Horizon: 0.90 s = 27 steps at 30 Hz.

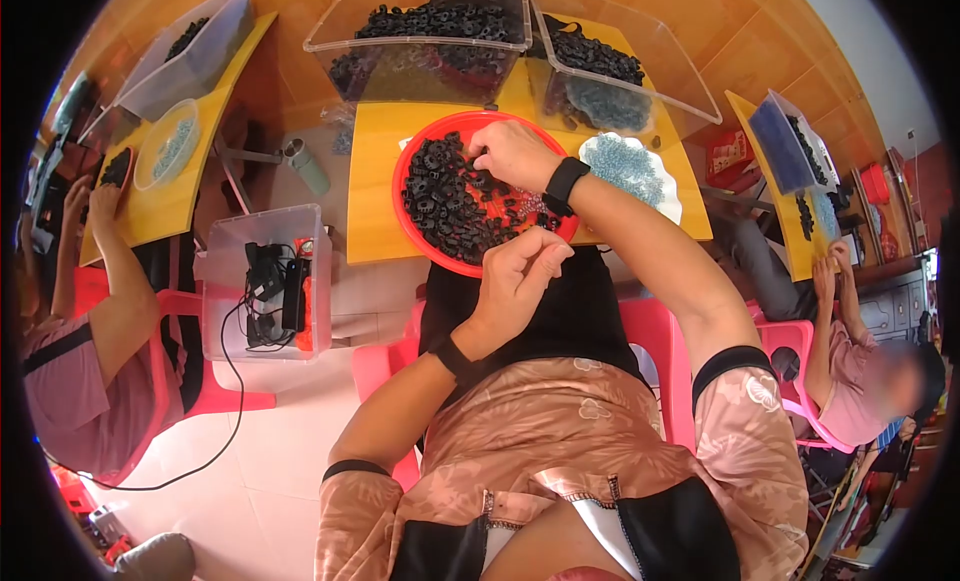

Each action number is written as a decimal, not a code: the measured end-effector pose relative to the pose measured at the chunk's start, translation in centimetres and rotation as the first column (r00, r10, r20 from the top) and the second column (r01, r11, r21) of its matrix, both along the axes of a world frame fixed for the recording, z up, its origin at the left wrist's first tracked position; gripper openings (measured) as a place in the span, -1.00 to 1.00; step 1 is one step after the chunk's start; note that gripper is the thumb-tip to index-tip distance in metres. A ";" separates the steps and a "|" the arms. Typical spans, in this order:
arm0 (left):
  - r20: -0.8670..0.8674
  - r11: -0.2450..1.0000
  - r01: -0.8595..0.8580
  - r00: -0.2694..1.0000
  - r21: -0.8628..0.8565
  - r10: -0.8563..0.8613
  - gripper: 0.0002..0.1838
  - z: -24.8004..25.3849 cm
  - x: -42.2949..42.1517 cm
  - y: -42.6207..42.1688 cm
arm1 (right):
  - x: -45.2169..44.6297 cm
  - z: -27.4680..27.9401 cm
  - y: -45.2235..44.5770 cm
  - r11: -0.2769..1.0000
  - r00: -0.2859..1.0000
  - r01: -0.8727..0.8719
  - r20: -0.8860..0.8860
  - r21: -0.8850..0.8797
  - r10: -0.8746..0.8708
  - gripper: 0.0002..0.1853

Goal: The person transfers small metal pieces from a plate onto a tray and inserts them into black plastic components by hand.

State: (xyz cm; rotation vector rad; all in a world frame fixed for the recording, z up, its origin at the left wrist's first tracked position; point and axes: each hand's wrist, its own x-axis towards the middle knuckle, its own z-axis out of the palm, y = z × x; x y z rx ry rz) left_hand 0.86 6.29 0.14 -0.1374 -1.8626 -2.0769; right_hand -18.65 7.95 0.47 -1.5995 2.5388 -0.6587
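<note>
A round red basin (408,221) stands at the front of the yellow table, with many small black parts (440,196) heaped mostly in its left half. My right hand (515,156) reaches over the basin's far side, its fingers bent together at the edge of the black parts; anything between the fingertips is hidden. At the basin's near right rim is my left hand (515,281), thumb and fingers pressed together around something too small to make out. Small clear pieces lie among the black parts on the basin's right side.
A white scalloped dish (668,203) of small clear pieces sits right of the basin. Behind stand two clear bins (420,71) (640,93) of black parts. On the floor at left is a clear box (215,306) with cables. One person sits at each side table.
</note>
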 end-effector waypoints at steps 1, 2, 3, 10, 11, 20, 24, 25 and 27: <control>-0.009 1.000 0.001 1.000 -0.005 -0.001 -0.79 -0.1 0.0 -0.1 | -0.1 0.4 -0.2 1.000 1.000 0.005 0.011 0.031 -0.005 -0.80; -0.003 1.000 -0.008 1.000 0.003 0.008 -0.80 -0.1 0.0 -0.2 | -0.2 0.7 -0.2 0.998 1.000 0.012 0.024 0.063 -0.013 -0.80; 0.002 1.000 -0.016 1.000 0.010 0.016 -0.82 0.1 0.0 -0.4 | -0.1 1.0 -0.1 0.997 0.999 0.021 0.045 0.069 -0.024 -0.79; -0.008 0.933 -0.318 0.946 0.166 0.324 -0.73 0.0 -1.8 -3.8 | 1.3 4.9 2.4 0.993 0.959 0.113 0.267 -0.038 -0.099 -0.77; 0.008 0.932 -0.307 0.950 0.191 0.311 -0.72 0.2 -2.0 -4.1 | 1.9 5.7 3.0 0.992 0.939 0.123 0.327 -0.040 -0.103 -0.78; 0.139 0.909 -0.144 0.986 0.391 0.097 -0.81 -0.2 -2.3 -5.4 | 4.8 8.1 5.3 0.997 0.889 -0.029 0.454 -0.071 0.058 -0.80; 0.167 0.879 -0.169 0.980 0.446 0.104 -0.85 -0.3 -2.4 -5.1 | 3.4 7.1 5.3 0.998 0.846 0.025 0.534 -0.053 0.007 -0.82; 0.177 0.866 -0.180 0.978 0.466 0.108 -0.85 -0.2 -2.4 -5.2 | 2.6 6.3 5.3 0.997 0.865 0.064 0.501 -0.043 -0.034 -0.83; 0.197 0.839 -0.197 0.974 0.508 0.110 -0.85 -0.4 -2.5 -5.7 | 1.6 4.8 5.5 0.998 0.959 0.055 0.281 -0.039 -0.042 -0.86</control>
